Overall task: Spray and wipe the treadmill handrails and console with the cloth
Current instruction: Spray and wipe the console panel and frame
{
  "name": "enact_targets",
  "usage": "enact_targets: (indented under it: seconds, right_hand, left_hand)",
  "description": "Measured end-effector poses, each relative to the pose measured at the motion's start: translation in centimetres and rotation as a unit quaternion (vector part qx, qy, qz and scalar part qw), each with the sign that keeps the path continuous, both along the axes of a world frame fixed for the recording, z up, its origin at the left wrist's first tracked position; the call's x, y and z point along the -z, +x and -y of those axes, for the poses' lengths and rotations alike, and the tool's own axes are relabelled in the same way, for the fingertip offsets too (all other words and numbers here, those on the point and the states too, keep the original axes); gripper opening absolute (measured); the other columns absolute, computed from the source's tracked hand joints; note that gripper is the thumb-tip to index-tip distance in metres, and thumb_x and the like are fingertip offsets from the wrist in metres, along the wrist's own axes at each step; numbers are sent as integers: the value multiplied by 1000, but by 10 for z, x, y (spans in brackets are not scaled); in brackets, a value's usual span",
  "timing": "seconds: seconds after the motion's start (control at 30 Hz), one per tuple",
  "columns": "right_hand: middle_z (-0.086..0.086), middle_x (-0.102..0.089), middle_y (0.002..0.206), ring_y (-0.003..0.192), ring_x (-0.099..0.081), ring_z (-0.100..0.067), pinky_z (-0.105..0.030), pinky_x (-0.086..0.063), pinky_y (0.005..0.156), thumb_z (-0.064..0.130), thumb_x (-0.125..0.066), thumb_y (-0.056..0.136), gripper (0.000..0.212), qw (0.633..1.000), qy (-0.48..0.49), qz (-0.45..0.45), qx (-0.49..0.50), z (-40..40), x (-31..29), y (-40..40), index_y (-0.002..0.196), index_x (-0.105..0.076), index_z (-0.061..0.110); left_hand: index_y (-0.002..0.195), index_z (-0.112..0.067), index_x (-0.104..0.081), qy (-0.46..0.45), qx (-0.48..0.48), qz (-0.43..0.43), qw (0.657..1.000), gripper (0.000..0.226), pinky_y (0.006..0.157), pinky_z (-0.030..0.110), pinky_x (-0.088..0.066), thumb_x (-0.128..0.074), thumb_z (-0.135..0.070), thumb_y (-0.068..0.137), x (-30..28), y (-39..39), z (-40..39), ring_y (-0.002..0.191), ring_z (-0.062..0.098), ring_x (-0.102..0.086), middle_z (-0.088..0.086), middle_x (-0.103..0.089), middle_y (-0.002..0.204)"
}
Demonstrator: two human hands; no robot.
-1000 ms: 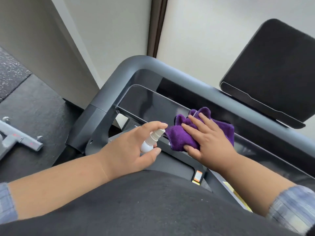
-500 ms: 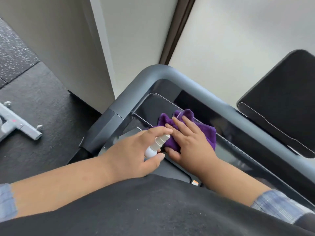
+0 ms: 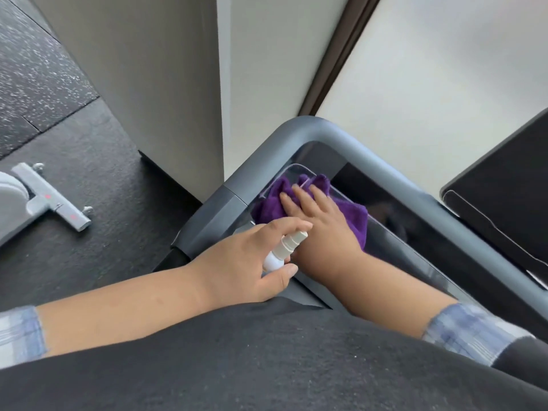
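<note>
Head view: right hand (image 3: 321, 223), fingers flat and together, should press the purple cloth (image 3: 354, 216) evenly into the console (image 3: 394, 232) corner; left hand (image 3: 249, 259) grips the spray bottle (image 3: 283, 249)

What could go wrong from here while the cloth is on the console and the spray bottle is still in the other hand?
1. The spray bottle in the left hand points toward the right hand; a press might wet skin instead of the console.
2. The right hand presses the purple cloth at the console's corner; it could slip off the edge.

Fuzzy purple cloth (image 3: 354, 216); glossy black console (image 3: 394, 232); matt grey handrail (image 3: 385, 161); speckled rubber floor (image 3: 38, 69).
</note>
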State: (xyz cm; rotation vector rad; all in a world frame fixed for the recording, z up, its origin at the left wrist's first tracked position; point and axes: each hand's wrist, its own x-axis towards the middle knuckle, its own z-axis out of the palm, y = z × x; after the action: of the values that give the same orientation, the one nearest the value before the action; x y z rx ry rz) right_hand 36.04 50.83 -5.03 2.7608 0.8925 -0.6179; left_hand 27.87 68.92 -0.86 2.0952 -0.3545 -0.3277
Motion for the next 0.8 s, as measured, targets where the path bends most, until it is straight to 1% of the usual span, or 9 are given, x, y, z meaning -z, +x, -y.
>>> enact_targets:
  seconds: [0.07,0.13,0.23,0.33,0.43,0.5,0.6,0.73,0.8]
  right_hand:
    - [3,-3,168,153,6,-26,-48,-7,121,71,3,75,95,1000,-10,-10,-22,5,-2,-1,160,-6,27]
    - [2,-4,167,154,5,-25,-45,-7,122,72,0,78,93,1000,-5,-3,-27,7,-6,11,160,-8,28]
    - [-4,-12,166,153,-3,-28,-44,-9,123,68,-23,90,82,996,51,42,67,-2,-9,27,159,-15,24]
    - [-5,-11,166,152,-1,-31,-47,-9,122,66,-32,93,81,991,51,52,110,-20,-5,27,159,-15,21]
    - [-5,-10,167,153,0,-29,-48,-10,121,66,-27,88,87,999,29,27,19,-17,-3,13,159,-10,21]
    - [-1,-15,166,153,-5,-26,-46,-13,121,66,-28,86,86,999,28,12,-44,-4,-9,13,159,-15,24]
    - [-2,-26,163,152,-16,-26,-44,-16,122,57,-49,91,75,997,72,28,-15,10,-17,32,156,-30,25]
    - [-6,-23,164,152,-10,-29,-43,-9,123,51,-39,96,68,985,90,77,128,-23,-8,27,156,-29,19]
    - [-7,-22,164,152,-10,-30,-46,-10,123,51,-39,96,70,986,95,68,115,-28,-2,15,156,-27,18]
  left_hand:
    - [131,-64,-24,-3,1,-1,1000,57,85,22,-49,-49,-56,81,-1,1,1,93,-7,-56,-42,-53,98]
    - [131,-63,-26,-7,6,-5,1000,56,86,27,-50,-50,-55,81,-2,2,2,91,-6,-56,-47,-49,101]
    - [134,-53,-32,-26,6,9,1000,56,82,7,-41,-58,-40,86,-1,0,-2,87,-18,-52,-51,-46,106]
    - [134,-53,-33,-17,-2,2,1000,60,82,7,-38,-64,-31,87,3,-3,-10,90,-21,-49,-43,-51,103]
    - [132,-53,-36,-5,-4,6,1000,62,81,2,-35,-69,-25,88,5,-6,-14,91,-20,-49,-44,-53,99]
    - [130,-58,-36,-1,-8,1,1000,59,76,2,-36,-65,-33,86,0,-5,-17,85,-11,-54,-34,-55,93]
    - [130,-63,-27,0,-13,7,1000,62,74,8,-43,-62,-39,84,-3,-3,-23,81,2,-60,-26,-57,93]
    - [131,-60,-27,-7,-15,13,1000,58,80,26,-50,-57,-47,84,-3,-6,-28,82,15,-67,-18,-62,101]
    - [130,-61,-26,-7,-13,18,1000,56,80,29,-51,-51,-52,81,-3,-5,-29,85,14,-68,-15,-62,106]
